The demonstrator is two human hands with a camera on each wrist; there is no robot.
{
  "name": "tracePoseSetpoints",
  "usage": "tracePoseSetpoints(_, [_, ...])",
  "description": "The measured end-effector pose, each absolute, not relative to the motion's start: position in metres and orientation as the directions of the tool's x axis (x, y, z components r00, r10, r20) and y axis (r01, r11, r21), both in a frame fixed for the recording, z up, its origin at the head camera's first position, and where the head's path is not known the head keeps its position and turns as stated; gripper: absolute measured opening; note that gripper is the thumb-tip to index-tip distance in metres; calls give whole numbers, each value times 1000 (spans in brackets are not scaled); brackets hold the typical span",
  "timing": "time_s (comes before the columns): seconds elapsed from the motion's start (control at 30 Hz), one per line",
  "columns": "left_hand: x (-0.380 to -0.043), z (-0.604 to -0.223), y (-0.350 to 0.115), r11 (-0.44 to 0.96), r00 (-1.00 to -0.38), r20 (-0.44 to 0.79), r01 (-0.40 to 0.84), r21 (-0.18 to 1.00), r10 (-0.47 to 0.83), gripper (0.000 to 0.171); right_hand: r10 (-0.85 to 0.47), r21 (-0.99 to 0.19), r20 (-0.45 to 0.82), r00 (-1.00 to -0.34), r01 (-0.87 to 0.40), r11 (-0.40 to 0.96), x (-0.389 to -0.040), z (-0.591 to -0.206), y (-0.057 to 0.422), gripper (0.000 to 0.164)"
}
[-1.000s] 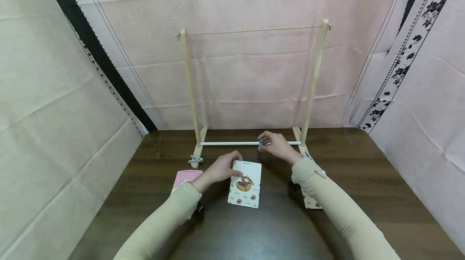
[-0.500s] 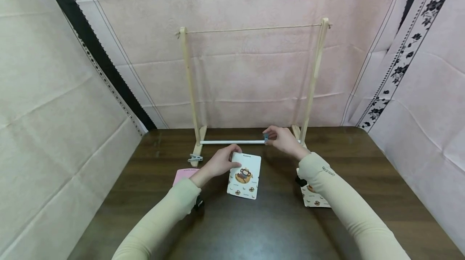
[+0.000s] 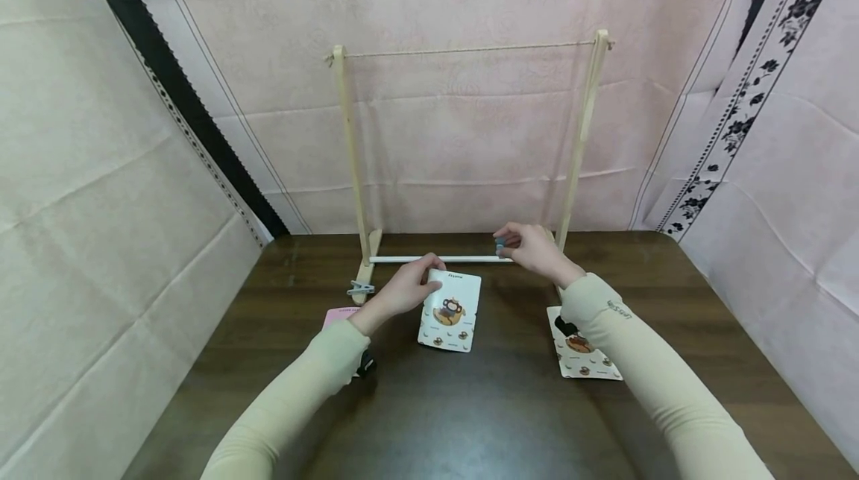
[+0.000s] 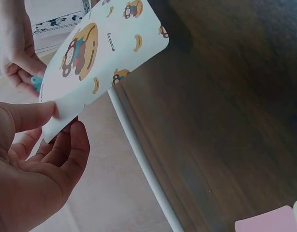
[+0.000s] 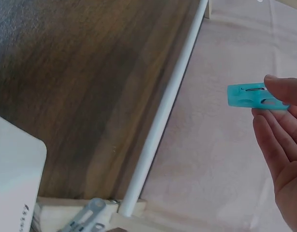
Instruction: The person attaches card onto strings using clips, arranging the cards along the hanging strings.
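My left hand pinches a white card by its upper left corner, thumb in front and fingers behind. The card bears a monkey on a banana; in the left wrist view it tilts above the table. Right of it, my right hand holds a small teal clothespin between thumb and fingertips. That clothespin's narrow end points away from the palm, and its jaws look closed on nothing. Behind both hands stands a wooden frame with a string stretched between its post tops and a white rod low down.
A pale blue clothespin lies on the frame's left foot. Another clothespin is by the right foot. A pink card lies partly under my left arm, a white patterned card by my right sleeve. Cloth walls surround the table.
My left hand has raised the card slightly away from me. My right hand has moved right and a little upward with the clothespin, uncovering more of the right card.
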State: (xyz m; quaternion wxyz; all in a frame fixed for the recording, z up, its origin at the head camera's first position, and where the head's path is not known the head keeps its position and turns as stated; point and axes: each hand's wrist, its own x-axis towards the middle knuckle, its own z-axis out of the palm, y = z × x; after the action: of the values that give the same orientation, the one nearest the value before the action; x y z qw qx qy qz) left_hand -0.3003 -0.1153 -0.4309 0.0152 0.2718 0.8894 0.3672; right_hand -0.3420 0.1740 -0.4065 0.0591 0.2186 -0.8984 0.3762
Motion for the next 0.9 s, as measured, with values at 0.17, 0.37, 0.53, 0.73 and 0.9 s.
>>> tracePoseSetpoints(0.17, [-304, -426, -113, 577, -852, 176, 471, 667, 492, 20, -359, -664, 299, -884, -463, 588, -342, -400, 177, 22])
tracePoseSetpoints(0.37, [-306, -415, -110, 578, -857, 177, 465, 671, 484, 18, -365, -645, 322, -874, -485, 591, -340, -391, 180, 21])
tracePoseSetpoints(0.53, [-307, -405, -109, 569, -862, 176, 455, 685, 476, 18, -373, -610, 340, -863, -504, 612, -339, -385, 184, 20])
tracePoseSetpoints(0.73, [-310, -395, -108, 571, -862, 220, 474, 670, 457, 18, -379, -607, 366, -850, -527, 595, -336, -378, 187, 18])
tracePoseSetpoints(0.9, [-312, -386, -108, 560, -858, 244, 486, 671, 452, 19, -377, -634, 364, -852, -523, 570, -336, -375, 192, 19])
